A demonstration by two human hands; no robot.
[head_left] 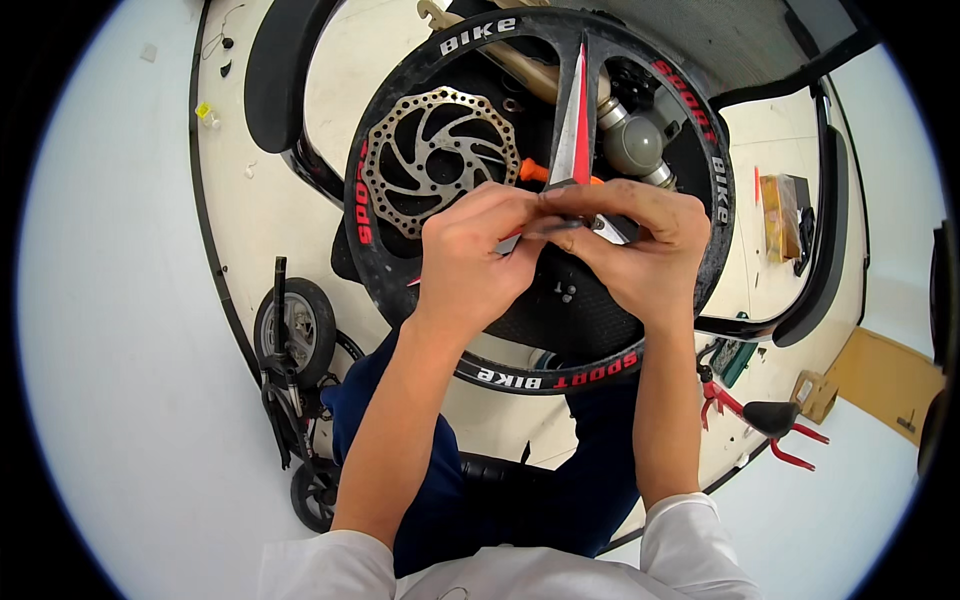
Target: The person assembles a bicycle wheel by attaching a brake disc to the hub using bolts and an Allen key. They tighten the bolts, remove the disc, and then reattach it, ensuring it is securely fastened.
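Lettering: block letters printed around the rim of the black wheel, white at top left, right and bottom, red at left, upper right and bottom. Wheel lies flat in front of me between two black armrests, left and right.

Grips: left grip and right grip meet over the wheel's middle. Both pinched at thumb and fingertips, no real gap, on a small dark piece. Piece sits right between my fingertips, mostly covered; can't tell what it is.

Around: drilled metal disc just beyond and left of my left grip, over the wheel's opening. Orange handle near the disc's right edge. Silver-and-red spoke runs away from my fingers. Rounded grey part beyond my right grip. Few small metal bits on the dark surface under the wheel, nearer me than the grips.

Floor: small bike at left, red frame with a black saddle at right.
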